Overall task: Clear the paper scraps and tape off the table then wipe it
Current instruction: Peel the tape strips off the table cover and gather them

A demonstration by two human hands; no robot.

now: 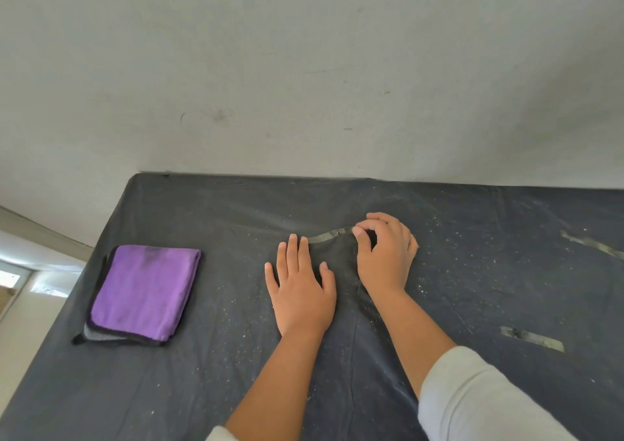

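Pale grey sleeves [472, 403] are entering at 5 and 6 o'clock, and both bare forearms are reaching up toward the centre of the table [202, 390], which is lying under a dark, wrinkled cover dotted with fine white specks; the left hand [300, 292] is lying flat just below centre, palm down, fingers straight and slightly spread, pressing on the cover and gripping nothing; the right hand [385, 255] is sitting just beside it at 3 o'clock, thumb and forefinger pinching one end of a clear tape strip [326, 237]; that strip is running from the pinch toward 9 o'clock, its far end lying by the left fingertips, and its pinched end appears to be lifting off the cover; a second tape strip [592, 244] is lying at 3 o'clock near the right edge; a third tape strip [531, 338] is lying at 4 o'clock, well apart from both hands; a folded purple cloth [145, 290] with dark edging is resting at 9 o'clock near the left table edge; a plain pale wall [304, 69] is filling the view from 10 to 2 o'clock.
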